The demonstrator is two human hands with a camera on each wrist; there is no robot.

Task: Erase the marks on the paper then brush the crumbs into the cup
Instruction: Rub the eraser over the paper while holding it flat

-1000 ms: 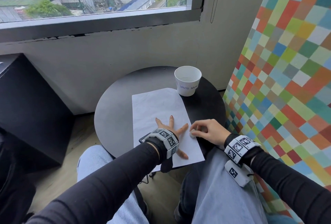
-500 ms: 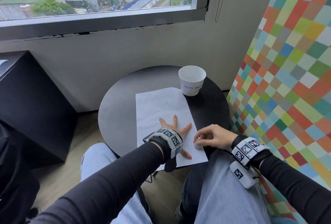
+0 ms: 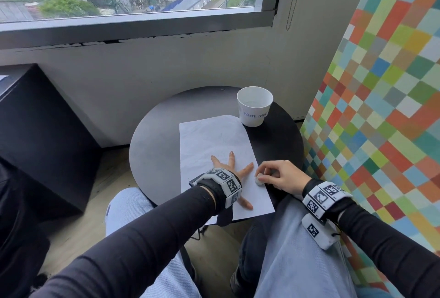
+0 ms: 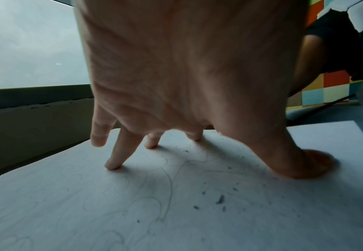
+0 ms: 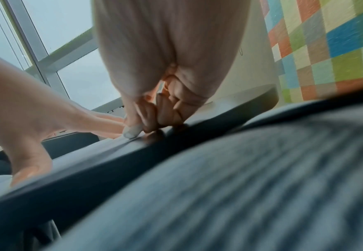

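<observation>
A: From the head view, the left hand (image 3: 234, 174) lies flat with fingers spread on the paper (image 3: 209, 140); the right hand (image 3: 282, 175) pinches an eraser (image 3: 259, 179) at the sheet's 4 o'clock edge. The cup (image 3: 254, 106) stands at 1 o'clock, just beside the paper's corner.

B: Risk there?

A: Rubbing so near the edge could crease the sheet or push crumbs off the table (image 3: 154, 145).

B: Left wrist view?

A: Crumbs (image 4: 220, 199) lie beside the pressing thumb; faint pencil lines (image 4: 170, 183) remain. A sliding palm could smear them.

B: Right wrist?

A: Blurred; fingertips grip the eraser at the rim, so it might slip off.
</observation>
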